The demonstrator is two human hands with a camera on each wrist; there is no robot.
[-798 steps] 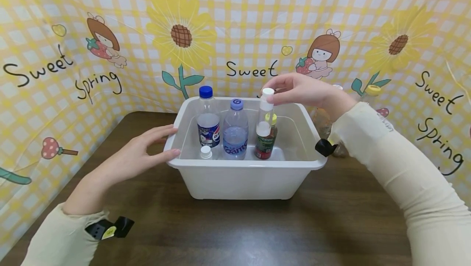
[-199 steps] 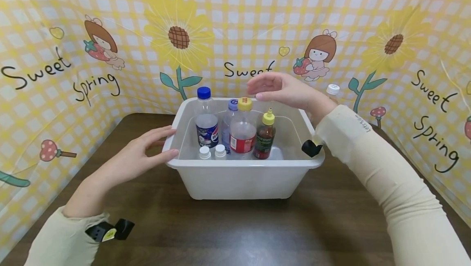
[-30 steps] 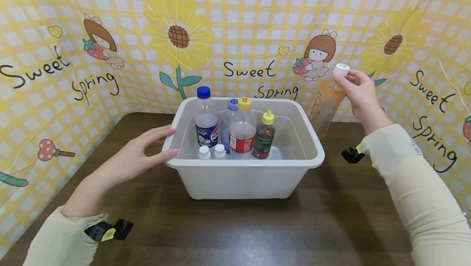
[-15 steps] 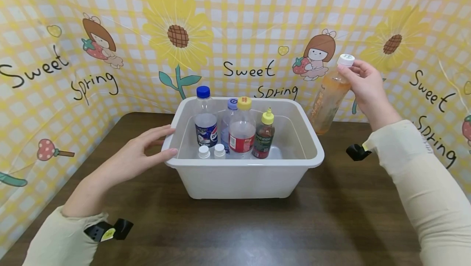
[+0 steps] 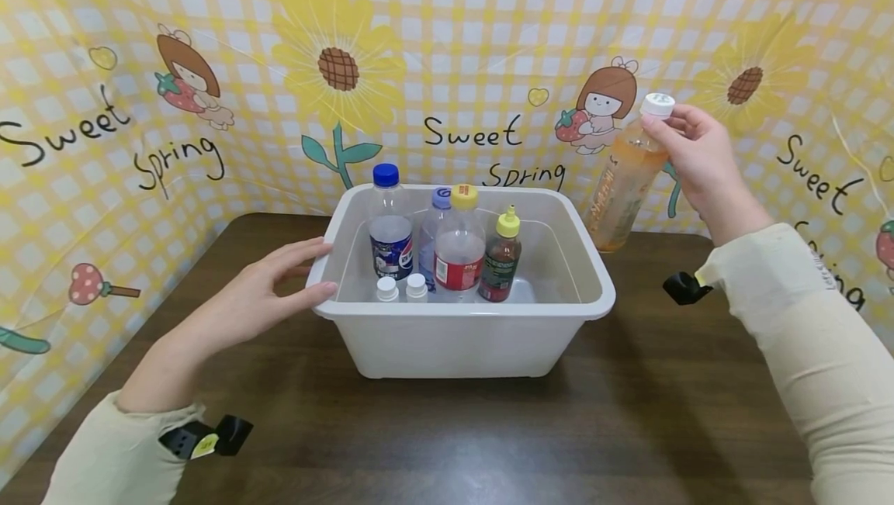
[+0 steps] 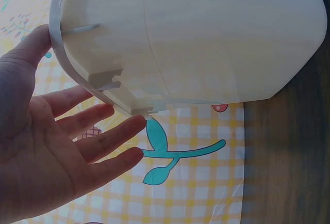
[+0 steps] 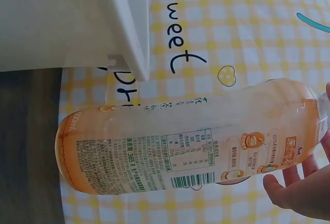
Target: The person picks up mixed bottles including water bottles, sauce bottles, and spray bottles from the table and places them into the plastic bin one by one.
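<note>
Beside the right end of a white plastic tub, my right hand pinches an orange-labelled drink bottle by the neck, just under its white cap. The bottle tilts, its base swung toward the tub; the right wrist view has the labelled bottle lying across it, beside the tub wall. At the tub's left end my left hand rests with fingers extended, thumb and fingertips at the rim. In the left wrist view the left hand has its fingers spread along the outside.
Inside the tub stand a blue-capped Pepsi bottle, a pale blue bottle, a yellow-capped bottle with a red label, a sauce bottle and two small white-capped bottles. A checked cloth hangs behind the wooden table.
Earlier, a second small white-capped bottle and the yellow-capped bottle came into the tub. In the last second my right hand has lifted the orange-labelled bottle up and slightly right. The left hand stays.
</note>
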